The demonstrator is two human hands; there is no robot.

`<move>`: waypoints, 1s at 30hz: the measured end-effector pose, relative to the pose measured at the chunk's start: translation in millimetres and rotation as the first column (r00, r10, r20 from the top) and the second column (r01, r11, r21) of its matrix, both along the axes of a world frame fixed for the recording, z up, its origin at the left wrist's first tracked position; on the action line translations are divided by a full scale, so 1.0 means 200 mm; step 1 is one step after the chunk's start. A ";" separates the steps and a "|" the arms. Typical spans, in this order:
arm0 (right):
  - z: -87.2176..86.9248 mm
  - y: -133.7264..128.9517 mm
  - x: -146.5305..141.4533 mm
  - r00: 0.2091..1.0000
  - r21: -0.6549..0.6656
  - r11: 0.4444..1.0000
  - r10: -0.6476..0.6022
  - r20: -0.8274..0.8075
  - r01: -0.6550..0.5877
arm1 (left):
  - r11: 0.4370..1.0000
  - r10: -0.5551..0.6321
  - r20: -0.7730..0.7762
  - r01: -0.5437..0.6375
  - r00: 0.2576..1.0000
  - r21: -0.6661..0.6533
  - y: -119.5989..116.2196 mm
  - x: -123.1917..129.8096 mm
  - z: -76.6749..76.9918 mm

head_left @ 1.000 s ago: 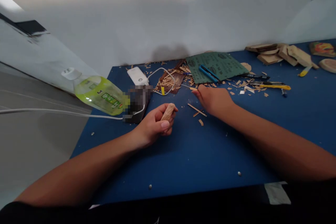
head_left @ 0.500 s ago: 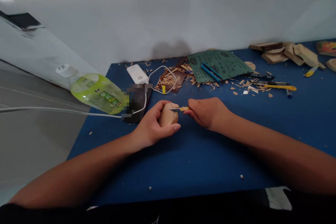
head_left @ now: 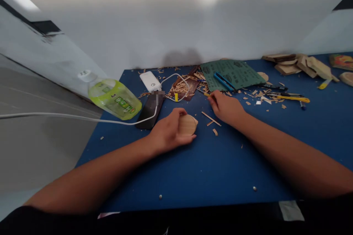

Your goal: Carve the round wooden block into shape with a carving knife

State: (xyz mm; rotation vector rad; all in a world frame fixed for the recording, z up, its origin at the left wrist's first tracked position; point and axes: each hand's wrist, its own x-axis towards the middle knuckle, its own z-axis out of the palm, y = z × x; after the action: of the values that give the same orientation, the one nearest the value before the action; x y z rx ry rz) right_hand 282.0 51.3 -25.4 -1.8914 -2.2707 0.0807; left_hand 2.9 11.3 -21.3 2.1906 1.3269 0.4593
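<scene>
Head view: both forearms reach forward across a blue worktable (head_left: pixel 193 180), seen from above.

Left hand: (head_left: pixel 168 130) fingers curled over the top of a rounded wooden piece (head_left: pixel 188 125), thumb out of sight, gripping it against the table or just above it.

Right hand: (head_left: pixel 226 107) fingers pinched closed on a small craft knife (head_left: pixel 206 94), of which only a yellow sliver shows at the fingertips, so the blade cannot be seen.

Wooden piece: in the left hand, near the table's middle, its flat round face turned up and to the right; it looks light, stiff and dry, and probably slick on its curves, so the rounded sides seem the place to hold it.

Loose wood: thin strips (head_left: pixel 211 118) and a chip (head_left: pixel 215 132) lie just beside the right hand.

Containers: a green plastic bottle (head_left: pixel 114 100) lies on its side by the left edge, its contents unclear; a dark brown board (head_left: pixel 192 87) carries heaped wood shavings (head_left: pixel 179 90).

Beyond: a black phone (head_left: pixel 149 112) and white power bank (head_left: pixel 150 81) sit left, joined by a white cable (head_left: pixel 176 77); green sandpaper (head_left: pixel 237 73) lies ahead — blue pens (head_left: pixel 224 81) on it — with a yellow utility knife (head_left: pixel 293 99) and wood blocks (head_left: pixel 299 64) to the far right.
</scene>
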 end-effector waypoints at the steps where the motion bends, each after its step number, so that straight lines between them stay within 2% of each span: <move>1: -0.01 0.01 0.01 0.999 0.033 0.999 -0.001 -0.035 0.002 | 0.998 -0.036 -0.032 0.037 0.999 0.048 0.01 0.00 -0.02; 5: -0.05 0.04 0.05 0.993 0.097 0.995 0.007 -0.115 0.004 | 0.956 -0.140 -0.060 0.151 0.988 0.252 0.05 0.01 -0.04; 8: -0.04 0.03 0.05 0.993 0.057 0.998 0.016 -0.121 -0.009 | 0.944 -0.126 -0.100 0.150 0.987 0.293 0.05 0.01 -0.02; 11: -0.04 0.02 0.04 0.990 0.055 0.998 0.049 -0.135 -0.041 | 0.964 0.012 -0.244 0.054 0.970 0.261 0.05 0.00 0.02; 14: -0.04 0.00 0.04 0.985 0.080 0.995 0.066 -0.159 -0.054 | 0.966 0.193 -0.437 -0.093 0.878 0.239 0.08 -0.03 0.06; 16: -0.04 0.00 0.04 0.981 0.089 0.995 0.069 -0.179 -0.054 | 0.949 0.303 -0.520 -0.200 0.799 0.245 0.11 -0.07 0.08; 19: -0.04 -0.01 0.05 0.978 0.085 0.995 0.067 -0.197 -0.051 | 0.904 0.428 -0.545 -0.332 0.721 0.271 0.14 -0.13 0.10; 21: -0.04 -0.01 0.05 0.978 0.083 0.995 0.066 -0.197 -0.051 | 0.893 0.448 -0.559 -0.370 0.697 0.255 0.16 -0.16 0.10; 24: -0.04 -0.01 0.05 0.979 0.083 0.995 0.062 -0.194 -0.047 | 0.893 0.448 -0.557 -0.378 0.699 0.243 0.18 -0.19 0.10; 30: -0.05 -0.01 0.06 0.980 0.084 0.995 0.073 -0.184 -0.058 | 0.841 0.540 -0.501 -0.451 0.676 0.298 0.22 -0.13 0.06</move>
State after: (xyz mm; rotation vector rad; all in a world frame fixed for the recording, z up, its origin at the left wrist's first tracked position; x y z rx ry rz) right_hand 293.4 49.3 -36.3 -1.6945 -2.1772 0.1685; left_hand -22.8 54.6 -8.8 2.1409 2.3243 0.0751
